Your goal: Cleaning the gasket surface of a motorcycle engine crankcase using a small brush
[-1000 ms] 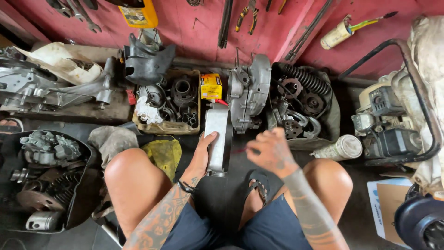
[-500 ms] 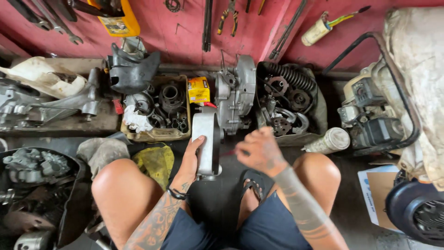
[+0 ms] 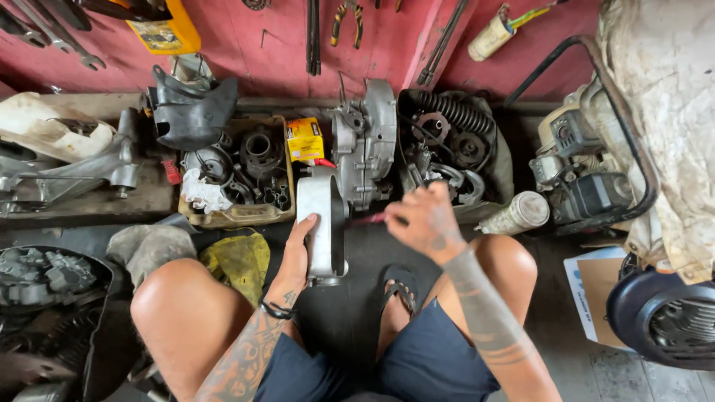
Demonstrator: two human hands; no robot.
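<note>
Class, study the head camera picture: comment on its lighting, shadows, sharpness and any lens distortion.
Head view: soft, even light, with mild sheen on both knees; dark shadow under the legs and at the lower left; the left hand on the metal cover is sharp, the right hand about as sharp; wide-angle bending shows toward the frame edges.

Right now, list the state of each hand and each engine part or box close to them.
Left hand: gripping the metal cover, held upright on edge.
Right hand: holding a thin red tool toward the cover.
Engine case: standing upright, untouched.
Cardboard box: open, full of parts.
</note>
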